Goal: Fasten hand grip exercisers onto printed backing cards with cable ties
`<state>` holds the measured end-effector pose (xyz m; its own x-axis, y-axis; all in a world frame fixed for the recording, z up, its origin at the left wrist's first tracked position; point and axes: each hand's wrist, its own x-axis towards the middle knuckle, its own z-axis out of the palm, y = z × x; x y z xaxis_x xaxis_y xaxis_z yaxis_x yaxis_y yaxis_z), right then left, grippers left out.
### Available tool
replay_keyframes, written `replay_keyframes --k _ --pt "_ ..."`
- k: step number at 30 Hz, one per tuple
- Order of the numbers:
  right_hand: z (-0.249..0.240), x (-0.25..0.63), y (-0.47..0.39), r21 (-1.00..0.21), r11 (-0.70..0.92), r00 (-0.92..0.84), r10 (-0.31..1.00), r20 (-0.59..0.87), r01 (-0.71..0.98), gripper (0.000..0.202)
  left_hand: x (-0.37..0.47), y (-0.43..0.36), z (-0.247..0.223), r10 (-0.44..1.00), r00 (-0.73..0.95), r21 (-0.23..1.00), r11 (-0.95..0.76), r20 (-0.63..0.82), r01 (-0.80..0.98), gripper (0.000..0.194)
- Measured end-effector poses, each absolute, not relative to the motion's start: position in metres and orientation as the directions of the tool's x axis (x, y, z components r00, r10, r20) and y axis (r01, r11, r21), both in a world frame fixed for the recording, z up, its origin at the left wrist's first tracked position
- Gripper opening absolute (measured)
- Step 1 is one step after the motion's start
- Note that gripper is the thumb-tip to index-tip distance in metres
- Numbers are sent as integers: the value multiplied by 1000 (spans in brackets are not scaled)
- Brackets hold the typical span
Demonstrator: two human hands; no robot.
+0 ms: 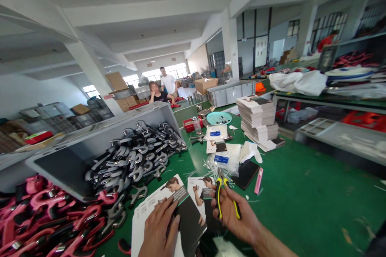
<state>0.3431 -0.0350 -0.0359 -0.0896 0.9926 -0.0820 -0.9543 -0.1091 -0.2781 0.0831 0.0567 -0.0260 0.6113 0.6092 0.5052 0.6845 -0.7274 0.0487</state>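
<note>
My left hand lies flat on a fanned stack of printed cards, its fingers spread over the top one. To the right, my right hand holds yellow and black pliers, palm up, with the jaws pointing away from me. Another printed card lies beside the stack, partly behind the pliers. Thin white strips are scattered around the plier jaws. Right of the pliers are a black flat piece and a pink cutter.
Grey handles spill from a tipped grey bin, with pink handles at the left. Behind stand plastic bags, a teal plate and a tall card stack. Two people are farther back.
</note>
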Motion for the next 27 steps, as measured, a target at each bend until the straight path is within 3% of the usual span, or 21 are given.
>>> replay_keyframes --k 4,8,12,17,20,23,27 --pt "-10 346 -25 -305 -43 -56 998 37 -951 25 83 58 -28 591 613 44 -738 525 674 37" --pt "-10 345 -28 -285 -63 -76 997 35 -956 21 80 61 -34 592 615 49 -740 522 671 38" --pt "-21 342 -30 -341 -103 -91 995 -50 -934 25 79 60 -34 600 604 80 -741 525 667 40" --pt "-40 346 -34 -596 -256 -111 957 -268 -762 31 86 50 -23 634 573 104 -712 520 694 36" --pt "-48 351 -40 -697 -326 -141 940 -311 -639 29 87 48 -20 631 584 60 -704 511 708 36" --pt "-52 354 -45 -717 -336 -153 939 -309 -611 29 83 54 -24 594 611 -5 -715 524 699 38" --pt "-59 351 -44 -648 -373 -116 908 -403 -664 28 76 69 -38 469 672 -103 -772 574 627 41"
